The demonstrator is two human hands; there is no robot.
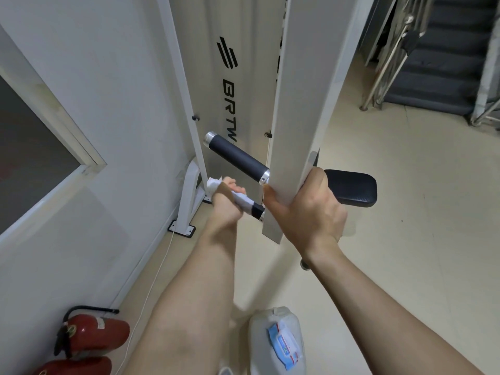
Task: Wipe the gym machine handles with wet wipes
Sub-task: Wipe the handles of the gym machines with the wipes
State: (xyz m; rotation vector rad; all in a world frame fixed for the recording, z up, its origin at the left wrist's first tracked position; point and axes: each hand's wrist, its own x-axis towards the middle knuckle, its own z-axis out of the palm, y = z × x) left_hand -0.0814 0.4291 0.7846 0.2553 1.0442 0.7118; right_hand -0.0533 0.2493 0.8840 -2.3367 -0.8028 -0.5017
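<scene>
Left hand (227, 201): grips wet wipe (241, 200) around lower handle (256, 209), left of white machine arm (297, 104).
Right hand (305, 209): clasps that arm.

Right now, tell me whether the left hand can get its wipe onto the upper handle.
Probably yes. The left hand grips the wet wipe round the lower handle; the upper handle sits just above, bare, with nothing between.

The upper handle (235, 158) stood above the lower handle (257, 211), both left of the post (292, 117); a pad (351, 188) lay to its right. A wipes pack (285, 345) rested on, seemingly, a jug (259, 347).
</scene>
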